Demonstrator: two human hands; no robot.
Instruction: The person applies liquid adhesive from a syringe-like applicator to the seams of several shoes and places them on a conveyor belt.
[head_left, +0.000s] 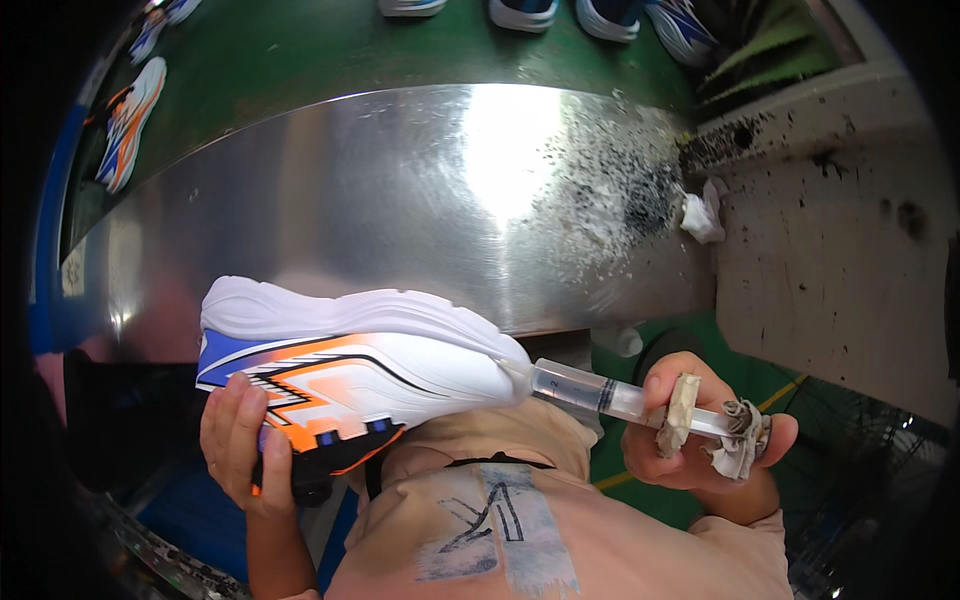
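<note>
A white, orange and blue running shoe (370, 360) lies on its side in the air, sole edge away from me and toe to the right. My left hand (245, 440) grips it by the heel and collar. In my right hand (690, 420) is a clear plastic syringe (590, 388), its flange and plunger end wrapped in dirty tape or cloth. My thumb is behind the plunger, and the fingers curl around the flange. The syringe's front end meets the shoe's toe, where sole and upper join; whether a needle is there I cannot tell.
Beyond the shoe runs a metal ledge (380, 180), with dark and white residue at its right and a crumpled white wad (703, 212). Past it, a green conveyor belt (330, 65) carries several shoes, one orange and white shoe (130, 125) at left. A stained panel (840, 220) stands right.
</note>
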